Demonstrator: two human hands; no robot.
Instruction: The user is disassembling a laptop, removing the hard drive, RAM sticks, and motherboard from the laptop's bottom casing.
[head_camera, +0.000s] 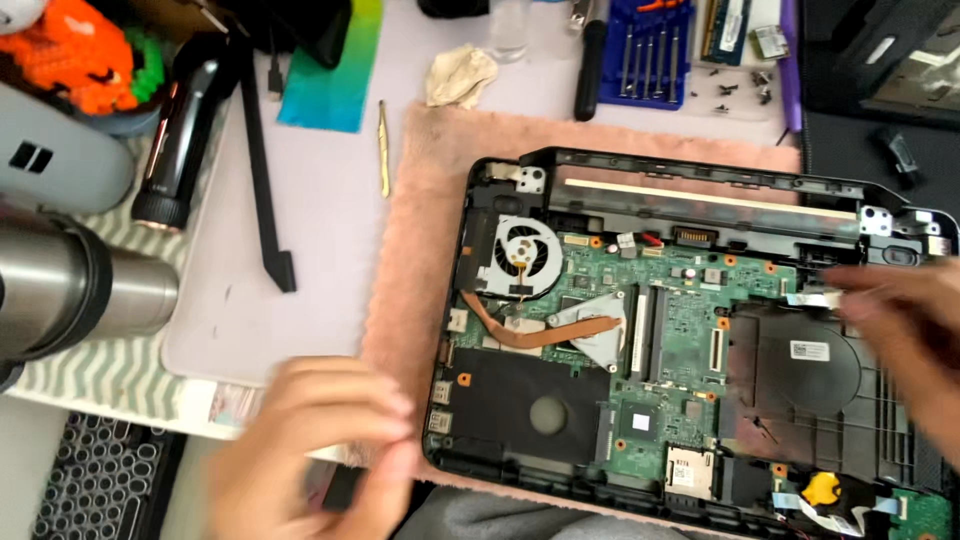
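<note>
Pink mat (420, 200): opened laptop (680, 340), green board; hands apart, blurred, grip unclear.

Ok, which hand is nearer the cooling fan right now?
Left, by a modest margin. The left hand is off the laptop's lower-left corner, below and left of the cooling fan. The right hand is over the laptop's far right side, across the board.

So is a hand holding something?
The left hand pinches a small dark thing by its top; too blurred to name. The right hand touches the laptop, seemingly holding nothing.
</note>
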